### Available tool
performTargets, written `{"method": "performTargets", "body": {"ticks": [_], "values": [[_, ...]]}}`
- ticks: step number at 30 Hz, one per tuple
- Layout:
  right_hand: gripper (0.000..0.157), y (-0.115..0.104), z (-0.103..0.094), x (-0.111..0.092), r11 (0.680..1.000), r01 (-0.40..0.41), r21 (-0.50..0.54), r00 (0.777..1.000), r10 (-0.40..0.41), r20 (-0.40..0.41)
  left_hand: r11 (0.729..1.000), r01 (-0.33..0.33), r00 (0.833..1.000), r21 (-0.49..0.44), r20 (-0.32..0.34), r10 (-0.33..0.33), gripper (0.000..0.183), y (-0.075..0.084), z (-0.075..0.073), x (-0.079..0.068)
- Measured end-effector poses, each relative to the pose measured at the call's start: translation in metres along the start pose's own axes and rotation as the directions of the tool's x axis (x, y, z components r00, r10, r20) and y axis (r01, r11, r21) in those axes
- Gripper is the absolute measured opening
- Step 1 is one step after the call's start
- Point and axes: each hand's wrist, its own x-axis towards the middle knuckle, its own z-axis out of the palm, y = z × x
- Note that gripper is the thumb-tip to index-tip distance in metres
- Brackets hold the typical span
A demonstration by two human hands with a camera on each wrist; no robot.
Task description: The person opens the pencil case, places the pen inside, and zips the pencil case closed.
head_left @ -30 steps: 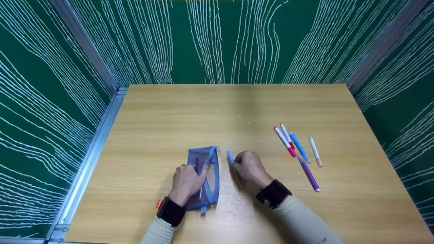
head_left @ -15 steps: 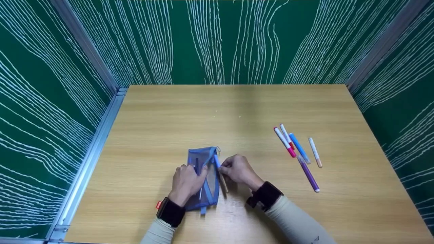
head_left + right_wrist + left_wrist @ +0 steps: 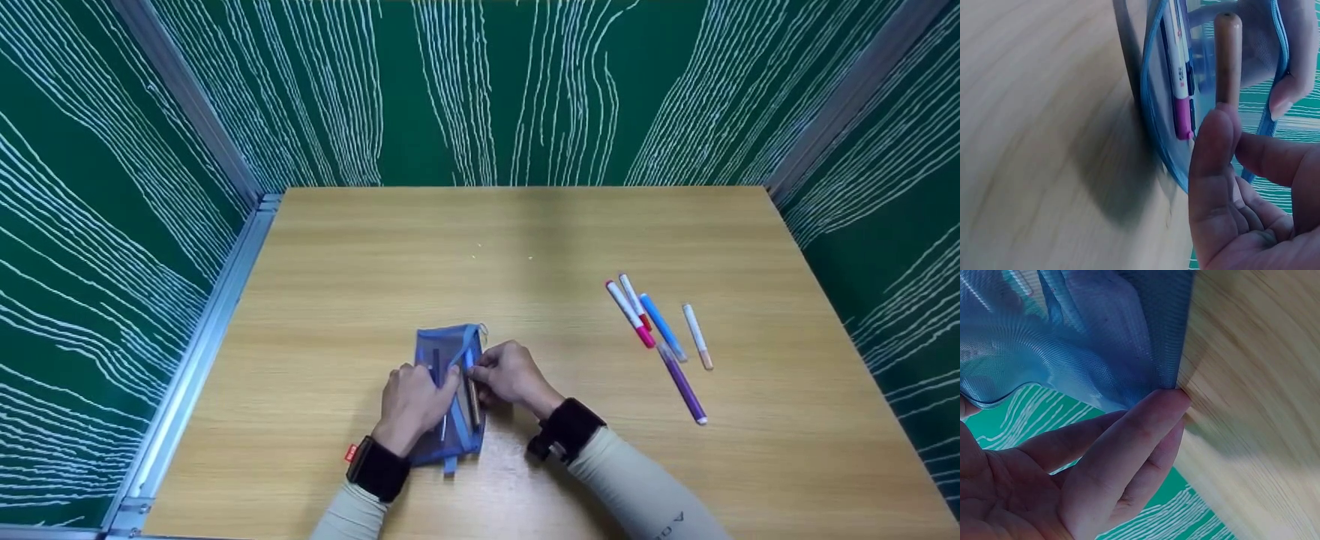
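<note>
A blue mesh pencil case (image 3: pixel 442 340) lies on the table with its zipped mouth spread. My left hand (image 3: pixel 416 401) grips its left side, the thumb at the edge of the opening; the left wrist view shows the fingers against the mesh (image 3: pixel 1089 337). Between thumb and fingers, my right hand (image 3: pixel 514 375) pinches a marker with a brown barrel (image 3: pixel 1229 56) and a blue end. That marker is at the mouth of the case, inside the zipper's outline. A pink-capped marker (image 3: pixel 1180 84) lies within the case, beside other pens partly hidden.
Right of the hands lie loose markers: a pink-capped one (image 3: pixel 630 315), a red-capped one (image 3: pixel 628 292), a blue one (image 3: pixel 663 328), a purple one (image 3: pixel 682 386) and a beige-capped one (image 3: pixel 696 335). Green walls (image 3: pixel 397 90) with white lines surround the wooden table (image 3: pixel 360 255).
My right hand has moved left, bringing the brown-and-blue marker from beside the pencil case over into its opening. The left hand stays in place on the case.
</note>
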Motion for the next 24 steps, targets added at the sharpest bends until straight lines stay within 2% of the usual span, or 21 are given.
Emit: {"method": "performTargets", "body": {"ticks": [8, 18, 21, 24], "values": [[0.008, 0.000, 0.016, 0.003, 0.994, -0.037, 0.102, 0.999, 0.034, 0.031, 1.000, -0.001, 0.999, 0.013, -0.047, 0.002, 0.059, 0.000, 0.002, 0.000], [0.007, -0.002, 0.031, 0.007, 0.984, -0.078, 0.162, 0.996, 0.072, 0.046, 1.000, 0.011, 1.000, -0.003, -0.029, -0.011, 0.061, 0.001, 0.002, 0.001], [0.009, -0.001, 0.034, 0.008, 0.987, -0.069, 0.145, 0.997, 0.064, 0.037, 1.000, 0.010, 1.000, 0.002, -0.025, -0.010, 0.063, 0.001, 0.001, 0.001], [0.013, 0.001, 0.036, 0.008, 0.995, -0.047, 0.086, 0.999, 0.045, 0.023, 1.000, 0.013, 1.000, 0.008, -0.023, -0.013, 0.063, 0.001, 0.001, 0.001]]}}
